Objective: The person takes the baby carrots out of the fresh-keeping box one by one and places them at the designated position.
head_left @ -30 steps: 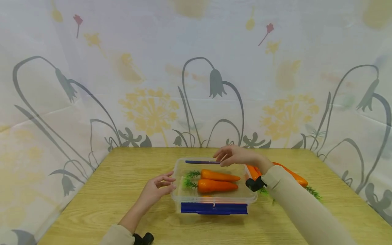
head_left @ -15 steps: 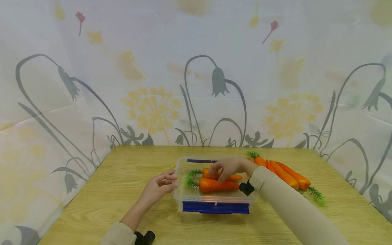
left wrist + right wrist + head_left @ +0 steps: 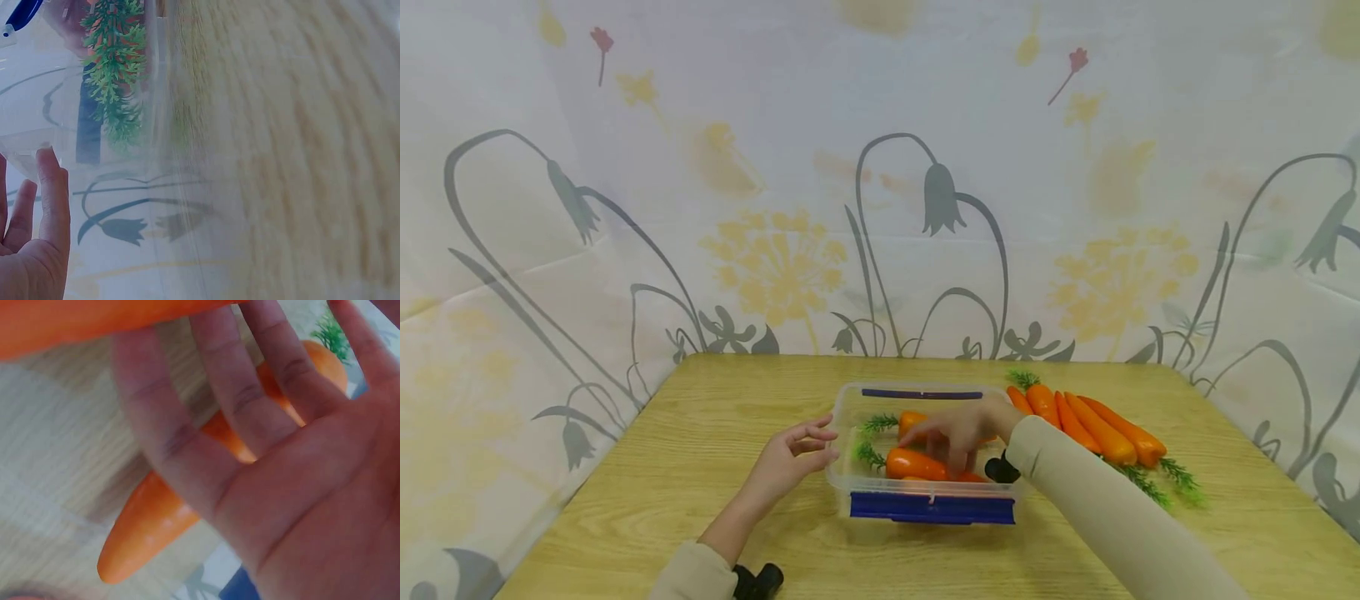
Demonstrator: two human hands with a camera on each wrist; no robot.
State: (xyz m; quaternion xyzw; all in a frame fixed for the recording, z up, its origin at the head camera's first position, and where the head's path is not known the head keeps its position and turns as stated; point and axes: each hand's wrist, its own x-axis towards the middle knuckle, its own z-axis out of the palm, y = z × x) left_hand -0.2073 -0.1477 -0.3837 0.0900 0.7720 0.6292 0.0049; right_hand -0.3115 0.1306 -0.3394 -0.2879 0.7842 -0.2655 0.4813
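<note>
A clear plastic box (image 3: 842,483) with blue latches stands uncovered on the table, orange carrots with green tops inside. My right hand (image 3: 958,427) reaches down into it. Its fairly straight fingers touch the near carrot (image 3: 912,463), which lies along the top of the right wrist view as an orange body (image 3: 81,322). Behind that hand the far carrot (image 3: 912,422) is partly hidden. More orange shows beneath the near one. At the box's left wall, my left hand (image 3: 790,462) rests with loosely bent fingers (image 3: 53,200), gripping nothing; green leaves (image 3: 115,75) show through the plastic.
Several more carrots (image 3: 1101,429) lie fanned out on the wooden table (image 3: 715,417) to the right of the box, close to my right forearm (image 3: 1097,492). A flower-patterned cloth (image 3: 775,108) hangs behind the table.
My right hand has come down from above the box's far edge, into the box and onto the near carrot, whose tip has shifted toward the front. My left hand stays at the left wall.
</note>
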